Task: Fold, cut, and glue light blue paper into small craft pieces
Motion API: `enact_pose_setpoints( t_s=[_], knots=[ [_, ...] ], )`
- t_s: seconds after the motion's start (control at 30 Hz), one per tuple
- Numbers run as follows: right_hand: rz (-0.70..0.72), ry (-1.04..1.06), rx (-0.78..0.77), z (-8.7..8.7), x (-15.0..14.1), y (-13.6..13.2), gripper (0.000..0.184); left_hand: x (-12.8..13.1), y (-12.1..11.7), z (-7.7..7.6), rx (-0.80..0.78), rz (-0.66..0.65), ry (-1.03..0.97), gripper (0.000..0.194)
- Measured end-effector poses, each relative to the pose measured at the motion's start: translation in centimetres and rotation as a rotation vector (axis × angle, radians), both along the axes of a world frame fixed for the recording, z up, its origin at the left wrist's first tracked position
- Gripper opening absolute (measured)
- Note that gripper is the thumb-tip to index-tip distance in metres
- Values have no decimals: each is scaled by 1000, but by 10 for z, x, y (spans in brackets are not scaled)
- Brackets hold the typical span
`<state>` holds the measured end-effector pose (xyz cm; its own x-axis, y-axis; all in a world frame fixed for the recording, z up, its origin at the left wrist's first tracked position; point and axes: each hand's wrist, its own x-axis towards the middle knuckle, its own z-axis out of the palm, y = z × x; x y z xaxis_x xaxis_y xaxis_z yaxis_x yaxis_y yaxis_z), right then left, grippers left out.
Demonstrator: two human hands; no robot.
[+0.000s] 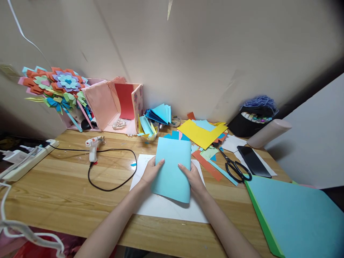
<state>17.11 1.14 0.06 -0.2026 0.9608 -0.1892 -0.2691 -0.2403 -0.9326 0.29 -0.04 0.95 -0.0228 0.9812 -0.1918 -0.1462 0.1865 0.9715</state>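
Note:
Both of my hands hold a light blue sheet of paper [172,172], which looks folded and is raised a little over a white sheet [172,211] on the wooden table. My left hand [152,172] grips its left edge, thumb on the front and the other fingers hidden behind. At the right edge my right hand [194,178] has the same hold, its thumb also on the front. Just beyond the paper lie a yellow sheet [202,133] and coloured scraps. Black-handled scissors [236,169] rest to the right of my right hand.
A glue gun [93,147] with a looping black cord lies left, near a power strip [29,161]. Paper flowers [59,86] and a pink box [103,104] stand at the back. On the right are a phone [253,161], a black pouch [242,123] and stacked coloured sheets [298,211].

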Motion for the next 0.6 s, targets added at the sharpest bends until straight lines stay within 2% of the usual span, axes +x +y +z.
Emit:
enact_pose_setpoints(
  t_s=[0.27,0.6],
  knots=[
    [-27,-29,19,-4,-1,-1,50,-1,1,-7,44,-11,9,46],
    [-8,-149,66,-3,5,5,41,1,3,-12,74,97,164,41]
  ],
)
